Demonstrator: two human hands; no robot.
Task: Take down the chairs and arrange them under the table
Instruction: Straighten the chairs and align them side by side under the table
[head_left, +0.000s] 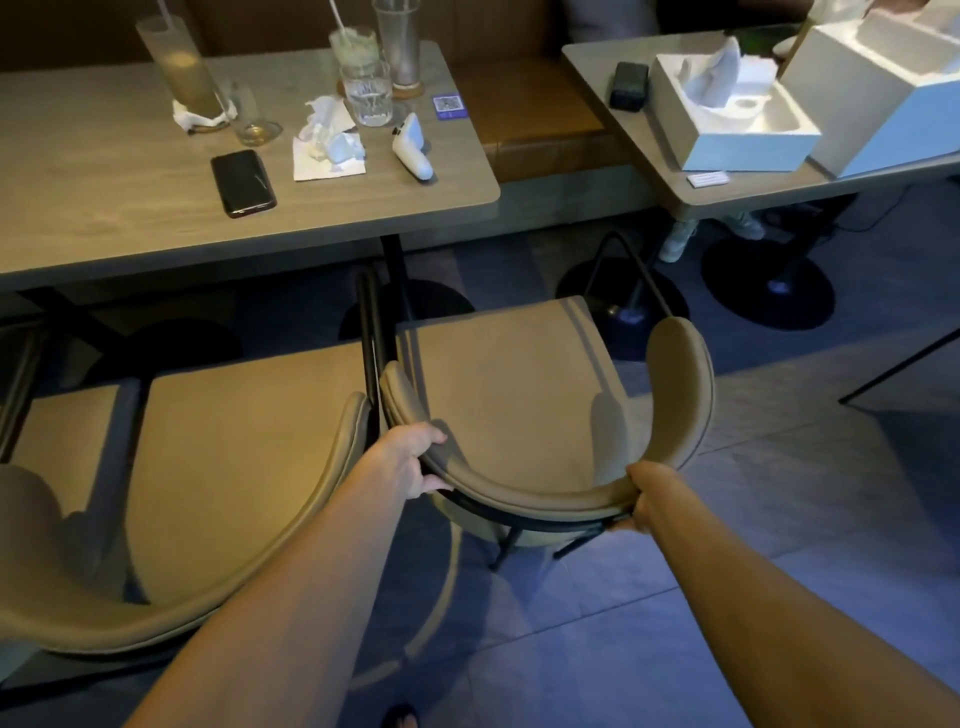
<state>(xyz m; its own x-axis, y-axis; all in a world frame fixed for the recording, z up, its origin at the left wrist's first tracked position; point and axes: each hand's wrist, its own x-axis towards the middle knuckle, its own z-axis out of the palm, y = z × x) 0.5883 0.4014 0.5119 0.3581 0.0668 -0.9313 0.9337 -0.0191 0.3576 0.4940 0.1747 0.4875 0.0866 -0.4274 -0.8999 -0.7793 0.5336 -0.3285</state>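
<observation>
A tan padded chair (509, 384) with a curved backrest and black metal legs stands on the floor, its seat facing the grey wooden table (104, 171). My left hand (410, 460) grips the left part of its backrest, and my right hand (652, 501) grips the right part. The front of the seat lies just short of the table's near edge, toward its right corner. A second tan chair (223, 467) stands close on the left, its backrest touching the first chair's, its seat partly under the table.
On the table lie a black phone (242, 183), crumpled tissues (330, 140), several glasses (366, 93) and a white handheld device (413, 145). A second table (727, 195) at the right holds white boxes (732, 119). Black round table bases (769, 288) stand on the tiled floor, and someone's shoes (678, 239) show beneath.
</observation>
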